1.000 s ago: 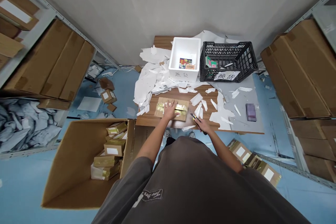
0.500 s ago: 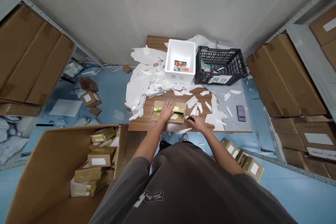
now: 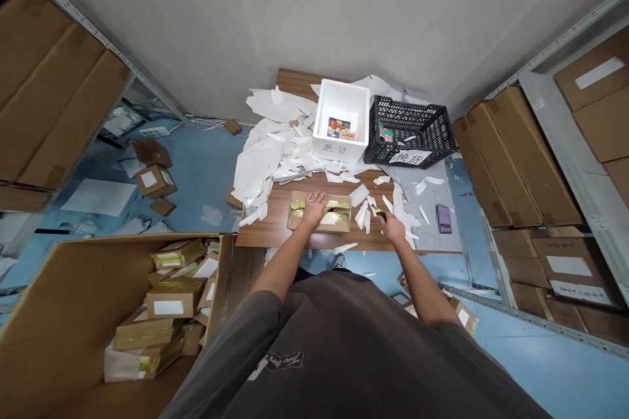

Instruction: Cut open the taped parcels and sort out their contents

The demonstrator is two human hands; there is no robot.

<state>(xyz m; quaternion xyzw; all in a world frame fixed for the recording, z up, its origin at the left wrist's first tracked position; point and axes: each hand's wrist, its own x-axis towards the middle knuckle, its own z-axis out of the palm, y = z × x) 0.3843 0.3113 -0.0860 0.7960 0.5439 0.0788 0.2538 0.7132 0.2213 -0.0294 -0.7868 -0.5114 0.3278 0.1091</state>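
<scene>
Box [image 3: 337,225] under my left hand [image 3: 315,209], which lies flat, unclenched, probably steadying it. Farther right, my right hand [image 3: 394,230] grasps cutter [image 3: 380,213], held clear of left, probably for safety.

Bare forearms [image 3: 286,258] stretched forward, left grip [image 3: 315,208] flat — palm down, right grip [image 3: 393,228] curled — apart from the left

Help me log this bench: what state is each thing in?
Small carton: top seam slit, gaping
Cutter: clear of small carton
Left hand: spread on small carton
Right hand: gripping cutter
White bin: open, partly filled
Black crate: open, partly filled
Large box: open, partly filled
Phone: lying flat
White paper: torn, scattered
</scene>
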